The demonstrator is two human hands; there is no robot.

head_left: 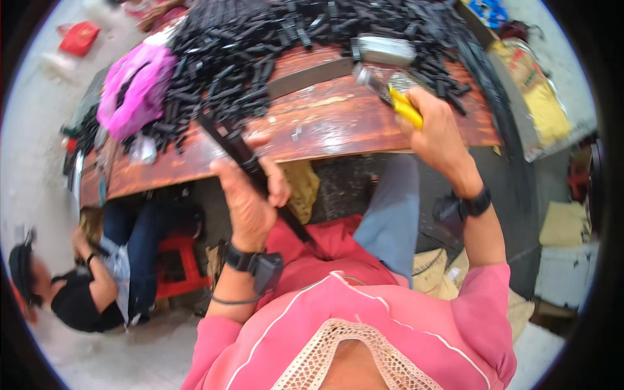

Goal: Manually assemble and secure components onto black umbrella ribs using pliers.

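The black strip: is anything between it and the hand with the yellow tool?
Nothing visible: the gap between the black strip in the left hand and the right hand with the yellow tool is open. A grey bar sits on the tabletop just beyond.

No lettering or numbers can be read

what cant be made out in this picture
All in the head view:
Dark strip: part of its middle, hidden by the left hand.
Yellow tool: most of its grip, covered by the right hand; its metal end is blurred.
Pink bag: contents, mostly hidden by its plastic.
Black pieces: far side, cut off by the top edge.
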